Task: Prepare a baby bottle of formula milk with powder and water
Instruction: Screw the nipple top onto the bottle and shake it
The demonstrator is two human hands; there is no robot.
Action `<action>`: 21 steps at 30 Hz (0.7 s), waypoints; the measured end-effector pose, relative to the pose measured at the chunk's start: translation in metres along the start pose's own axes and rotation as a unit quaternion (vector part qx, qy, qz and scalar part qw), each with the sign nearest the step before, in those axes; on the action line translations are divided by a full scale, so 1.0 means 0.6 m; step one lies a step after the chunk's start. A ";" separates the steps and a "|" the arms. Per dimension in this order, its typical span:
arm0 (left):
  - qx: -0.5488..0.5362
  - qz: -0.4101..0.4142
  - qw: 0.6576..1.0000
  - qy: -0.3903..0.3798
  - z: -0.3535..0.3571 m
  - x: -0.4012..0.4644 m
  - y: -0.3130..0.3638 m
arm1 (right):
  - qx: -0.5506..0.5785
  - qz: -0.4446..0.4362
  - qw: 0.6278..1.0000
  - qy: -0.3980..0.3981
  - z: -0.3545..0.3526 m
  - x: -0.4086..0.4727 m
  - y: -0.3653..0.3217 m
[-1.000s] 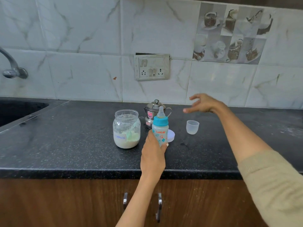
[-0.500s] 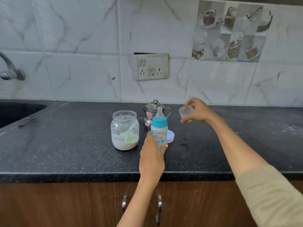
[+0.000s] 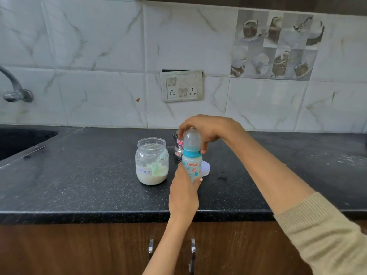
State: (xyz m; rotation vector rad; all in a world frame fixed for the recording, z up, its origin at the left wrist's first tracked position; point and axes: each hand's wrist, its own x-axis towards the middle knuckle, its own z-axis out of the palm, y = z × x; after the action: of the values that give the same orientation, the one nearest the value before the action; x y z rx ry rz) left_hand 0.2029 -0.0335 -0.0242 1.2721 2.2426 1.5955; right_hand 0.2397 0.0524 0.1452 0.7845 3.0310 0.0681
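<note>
The right hand [image 3: 208,130] now presses the clear cap [image 3: 191,138], lifted from the counter a moment ago, onto the baby bottle [image 3: 192,165] that the left hand [image 3: 183,193] grips, so the task looks nearly finished.

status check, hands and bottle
Left hand holds bottle upright on counter. Right hand pressing clear cap over top. Nothing in the way.

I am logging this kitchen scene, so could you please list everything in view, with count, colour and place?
baby bottle: 1, pale blue, upright on counter, centre
bottle cap: 1, clear, over the bottle top
formula jar: 1, clear, white powder inside, left of bottle
jar lid: 1, white, behind bottle
steel pot: 1, silver, behind bottle, mostly hidden
counter: 1, black speckled
socket panel: 1, white, wall
tap: 1, silver, far left
left hand: grip on bottle body
right hand: grip on cap
</note>
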 end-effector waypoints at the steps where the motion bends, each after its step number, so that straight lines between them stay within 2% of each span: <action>1: 0.000 0.000 1.000 0.001 0.000 0.000 0.000 | -0.002 -0.001 1.000 -0.005 0.002 -0.001 -0.003; 12: 0.002 -0.005 1.000 0.007 0.003 0.003 -0.002 | -0.007 0.017 1.000 0.002 0.004 -0.002 -0.016; 19: 0.007 -0.006 1.000 0.007 0.003 0.003 -0.001 | -0.056 0.035 0.998 0.023 0.020 -0.002 -0.031; 21: 0.006 -0.008 1.000 0.006 0.004 0.002 -0.001 | -0.036 0.048 0.998 0.021 0.019 -0.012 -0.037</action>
State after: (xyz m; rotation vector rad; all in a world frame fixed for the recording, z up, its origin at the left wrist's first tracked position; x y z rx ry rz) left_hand 0.2027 -0.0311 -0.0252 1.2485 2.2669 1.5916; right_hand 0.2353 0.0299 0.1326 0.9334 3.0094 0.1975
